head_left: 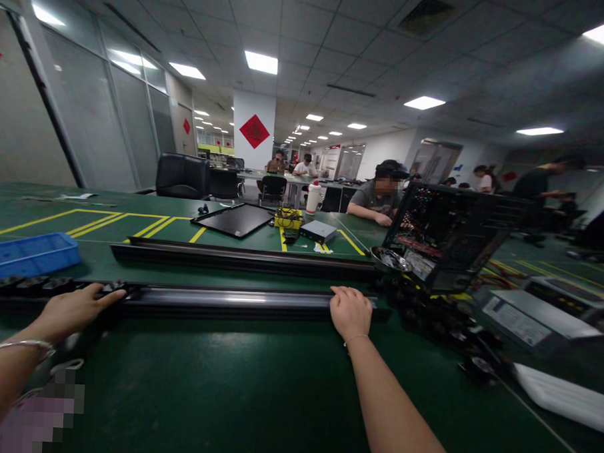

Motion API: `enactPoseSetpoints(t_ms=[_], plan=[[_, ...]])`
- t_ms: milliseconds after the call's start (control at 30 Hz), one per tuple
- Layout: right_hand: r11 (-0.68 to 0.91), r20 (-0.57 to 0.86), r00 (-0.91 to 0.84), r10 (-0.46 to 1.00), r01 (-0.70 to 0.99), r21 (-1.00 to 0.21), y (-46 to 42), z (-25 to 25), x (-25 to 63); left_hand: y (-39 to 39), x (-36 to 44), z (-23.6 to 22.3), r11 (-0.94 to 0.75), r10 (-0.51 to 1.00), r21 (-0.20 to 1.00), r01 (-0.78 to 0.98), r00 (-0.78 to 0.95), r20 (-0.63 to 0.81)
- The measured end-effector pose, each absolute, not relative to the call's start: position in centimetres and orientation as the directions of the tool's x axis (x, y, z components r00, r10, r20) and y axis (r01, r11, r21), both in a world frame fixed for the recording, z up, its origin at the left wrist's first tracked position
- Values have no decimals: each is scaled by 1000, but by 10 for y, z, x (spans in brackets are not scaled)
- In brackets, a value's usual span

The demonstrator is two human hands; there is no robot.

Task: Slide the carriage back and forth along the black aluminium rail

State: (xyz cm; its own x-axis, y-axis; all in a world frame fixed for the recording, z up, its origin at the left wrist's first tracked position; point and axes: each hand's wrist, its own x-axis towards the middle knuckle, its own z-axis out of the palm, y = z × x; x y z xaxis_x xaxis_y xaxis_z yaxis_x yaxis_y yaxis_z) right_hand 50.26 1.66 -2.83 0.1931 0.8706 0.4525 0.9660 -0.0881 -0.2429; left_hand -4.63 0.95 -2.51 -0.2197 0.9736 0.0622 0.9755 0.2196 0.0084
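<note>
A long black channel rail (pixel 265 313) lies crosswise on the green table, a shiny metal strip (pixel 239 297) running along its inside. My left hand (pixel 75 310) is over the rail's left part, its fingers bent over the rail and its thumb stretched along small black parts (pixel 54 285) seated in it. Part of its grip is hidden. Near the right end, my right hand (pixel 352 313) has its fingers curled over the rail, with the fingertips out of sight. Behind it lies a second black rail (pixel 250 259), roughly parallel.
A blue tray (pixel 28 258) stands at left. To the right are an opened computer case (pixel 446 239), a metal bowl (pixel 391 259), dark loose parts (pixel 443 319) and grey boxed units (pixel 538 317). Further back are a flat black panel (pixel 237 218), a yellow box (pixel 288 218) and a seated person (pixel 376 200).
</note>
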Motion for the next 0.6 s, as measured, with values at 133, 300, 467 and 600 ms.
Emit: enactPoseSetpoints(t_ms=[133, 300, 467, 600], plan=[[-83, 472, 192, 860, 967, -242, 17, -30, 503, 4, -35, -16, 170, 978, -224, 960, -191, -78], [-82, 459, 191, 868, 966, -247, 16, -29, 503, 0, -27, -8, 175, 968, -281, 943, -218, -127], [-84, 448, 189, 874, 966, -244, 15, -27, 503, 0, -25, -7, 168, 970, -283, 944, -209, -122], [-76, 460, 187, 868, 965, -249, 16, -27, 503, 2, -32, -16, 179, 977, -242, 954, -201, -70]])
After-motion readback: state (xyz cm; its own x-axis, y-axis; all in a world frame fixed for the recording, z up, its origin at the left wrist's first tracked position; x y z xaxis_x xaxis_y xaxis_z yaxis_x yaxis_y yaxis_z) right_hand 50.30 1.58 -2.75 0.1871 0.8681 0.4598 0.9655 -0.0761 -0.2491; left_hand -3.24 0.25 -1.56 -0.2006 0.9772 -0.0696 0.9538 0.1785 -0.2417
